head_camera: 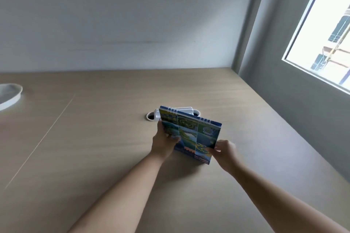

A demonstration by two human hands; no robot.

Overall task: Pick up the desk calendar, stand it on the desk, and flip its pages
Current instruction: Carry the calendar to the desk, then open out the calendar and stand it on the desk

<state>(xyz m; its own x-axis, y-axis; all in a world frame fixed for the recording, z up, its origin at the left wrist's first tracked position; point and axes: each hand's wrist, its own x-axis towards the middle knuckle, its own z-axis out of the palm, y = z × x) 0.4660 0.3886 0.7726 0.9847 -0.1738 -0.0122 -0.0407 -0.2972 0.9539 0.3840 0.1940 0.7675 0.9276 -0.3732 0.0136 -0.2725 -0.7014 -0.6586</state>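
Fingers of both the left hand point(164, 143) and right hand point(224, 152) pinch the desk calendar point(191, 134) by its sides; its printed text is too blurred to read.

white dish point(8, 93) cut off at left edge, cable port point(151, 115) half hidden behind calendar point(191, 134)

Glossy printed desk calendar point(191, 134) with wire binding; matt wood-grain desk point(94, 147).

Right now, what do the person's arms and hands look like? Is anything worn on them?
Both forearms are bare, with no sleeves in view. The left hand and the right hand show no gloves, watch or bracelet; rings cannot be told at this sharpness.
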